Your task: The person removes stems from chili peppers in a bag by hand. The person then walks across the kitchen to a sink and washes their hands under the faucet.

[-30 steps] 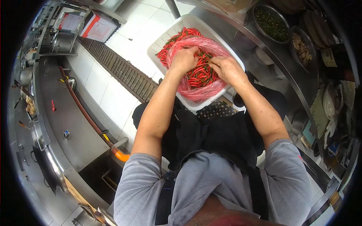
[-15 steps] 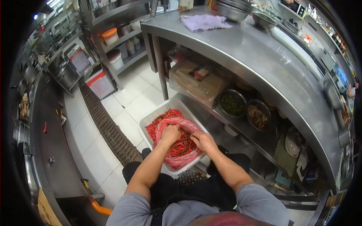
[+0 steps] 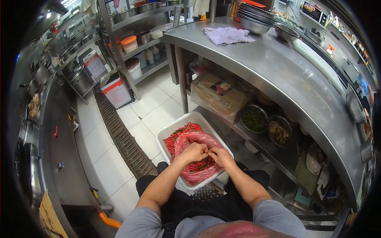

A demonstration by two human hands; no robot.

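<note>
Red chili peppers (image 3: 171,142), some with green stems, fill a white plastic basket (image 3: 162,134) between my knees. Inside it lies a pink see-through plastic bag (image 3: 206,137), its mouth open around more chilies. My left hand (image 3: 194,152) is closed in a pinch above the bag's opening. Facing it, my right hand (image 3: 221,157) also pinches, and the fingertips of both hands meet over the chilies. What sits between the fingertips is too small to make out.
Right of the basket stands a steel counter (image 3: 246,51) with a lower shelf, holding a bowl of chopped greens (image 3: 254,119) and another bowl (image 3: 279,133). A floor drain grate (image 3: 123,139) runs at the left, near a steel cooking station (image 3: 65,146).
My left hand has moved right out of the bag's opening and now meets my right hand, fingertips together. The whole view has shifted slightly; the basket appears farther right and lower.
</note>
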